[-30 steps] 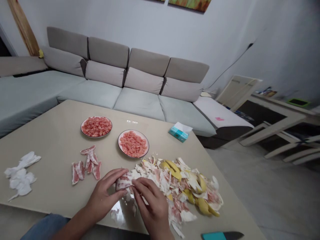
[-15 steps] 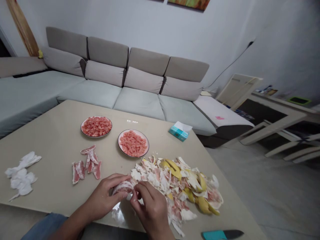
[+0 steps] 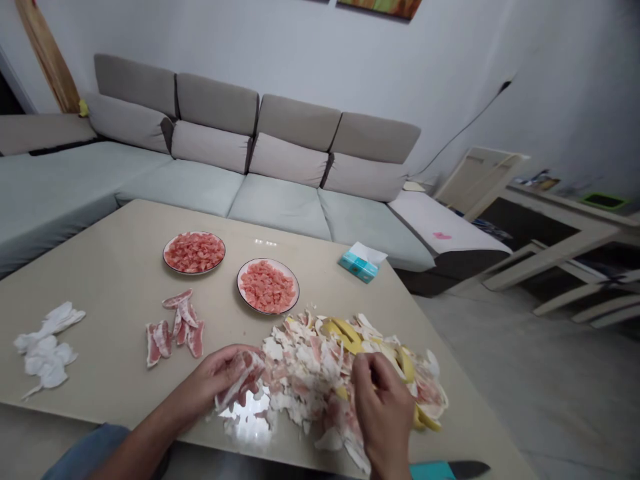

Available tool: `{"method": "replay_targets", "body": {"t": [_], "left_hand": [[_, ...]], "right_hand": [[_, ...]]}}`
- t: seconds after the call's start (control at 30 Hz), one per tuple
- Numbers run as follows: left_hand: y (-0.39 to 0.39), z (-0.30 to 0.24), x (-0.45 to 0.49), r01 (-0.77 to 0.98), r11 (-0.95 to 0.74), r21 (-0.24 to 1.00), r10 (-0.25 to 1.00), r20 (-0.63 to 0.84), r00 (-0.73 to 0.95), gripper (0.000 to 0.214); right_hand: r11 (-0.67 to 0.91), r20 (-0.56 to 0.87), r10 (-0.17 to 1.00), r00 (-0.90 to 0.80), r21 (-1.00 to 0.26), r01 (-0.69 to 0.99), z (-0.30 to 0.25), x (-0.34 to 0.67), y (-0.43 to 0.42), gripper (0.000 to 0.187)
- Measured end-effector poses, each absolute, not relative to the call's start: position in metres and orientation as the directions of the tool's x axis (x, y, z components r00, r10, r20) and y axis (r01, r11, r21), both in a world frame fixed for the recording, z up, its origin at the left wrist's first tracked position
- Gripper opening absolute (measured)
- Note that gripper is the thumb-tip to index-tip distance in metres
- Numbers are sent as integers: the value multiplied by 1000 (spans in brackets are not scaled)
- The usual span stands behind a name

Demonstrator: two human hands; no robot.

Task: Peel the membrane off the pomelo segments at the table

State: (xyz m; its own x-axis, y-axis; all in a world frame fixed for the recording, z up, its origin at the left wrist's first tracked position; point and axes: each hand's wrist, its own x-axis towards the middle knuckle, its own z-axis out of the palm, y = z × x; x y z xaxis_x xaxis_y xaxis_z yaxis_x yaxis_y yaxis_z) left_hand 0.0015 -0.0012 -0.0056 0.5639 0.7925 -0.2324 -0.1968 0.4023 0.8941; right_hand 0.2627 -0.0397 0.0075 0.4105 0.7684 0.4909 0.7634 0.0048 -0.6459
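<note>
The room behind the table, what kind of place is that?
Probably a living room in someone's home: there's a long grey sofa with cushions, a table beside it, and a picture on the wall.

Home living room: cushioned sofa, coffee table, cropped wall picture, probably painting.

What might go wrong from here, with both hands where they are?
The knife lies bare-bladed beside the right hand's wrist, so a sideways move might bump it.
The peel pile reaches close to the nearer plate; scraps could get into its pink flesh.
The left hand grips a partly peeled segment, which may tear if squeezed.
</note>
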Motion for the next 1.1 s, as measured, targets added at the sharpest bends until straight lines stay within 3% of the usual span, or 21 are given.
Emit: {"method": "replay_targets", "body": {"t": [0.07, 0.17, 0.33, 0.47, 0.6, 0.67, 0.77, 0.87, 1.0, 1.1], "left_hand": [[-1, -8, 2, -315, 495, 810, 785, -262, 562, 32], [0, -10, 1, -440, 564, 699, 785, -286, 550, 28], [1, -10, 0, -542, 587, 601, 794, -297, 531, 26], [3, -10, -1, -606, 596, 526, 798, -304, 520, 26], [5, -10, -2, -636, 617, 464, 787, -342, 514, 39], [5, -10, -2, -632, 629, 452, 777, -342, 528, 45], [4, -12, 1, -628, 620, 470, 784, -339, 520, 40], [2, -17, 5, -598, 601, 531, 795, -321, 514, 32], [-1, -22, 7, -430, 589, 684, 775, -329, 539, 44], [-1, -22, 3, -156, 392, 907, 827, -273, 491, 56]], "right_hand": [[-125, 492, 727, 478, -590, 798, 0, 283, -37, 31], [-198, 501, 710, 495, -532, 823, -11, 300, -35, 37], [-348, 351, 727, 590, -553, 757, -18, 300, -35, 39], [-183, 487, 731, 478, -536, 825, -22, 291, -30, 40], [-56, 423, 824, 376, -601, 798, -25, 258, -29, 32], [125, 437, 869, 231, -647, 752, -25, 230, -31, 24], [397, 459, 882, -107, -600, 695, -22, 188, -35, 46], [519, 461, 843, -278, -555, 650, -24, 165, -34, 57], [486, 453, 865, -215, -649, 586, -28, 163, -30, 49], [313, 324, 945, -56, -834, 455, -25, 168, -29, 29]]}}
